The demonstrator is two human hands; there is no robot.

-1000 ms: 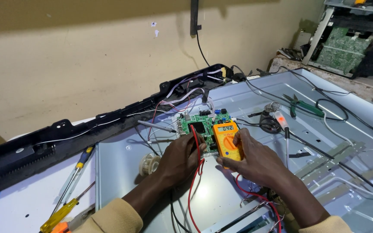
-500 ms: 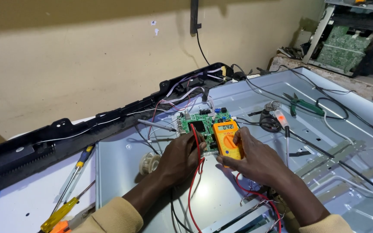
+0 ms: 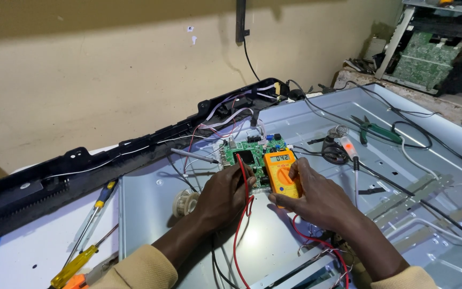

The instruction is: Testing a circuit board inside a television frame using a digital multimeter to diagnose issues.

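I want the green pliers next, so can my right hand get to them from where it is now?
Probably yes. The right hand rests at the orange multimeter, and the green-handled pliers lie in the open on the grey metal panel beyond it. Only a soldering iron and loose black cables lie between.

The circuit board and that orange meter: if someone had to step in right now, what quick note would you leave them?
Left hand: holds the red probe lead against the green circuit board.
Right hand: steadies the orange meter, which lies beside the board on the grey metal panel; its screen is lit with a reading.
Nearby: soldering iron and green pliers on the panel, yellow screwdrivers at left.
Done: board exposed, meter on, a probe placed.
Left: cannot tell how many points remain to check; black frame lies off along the panel's far edge.
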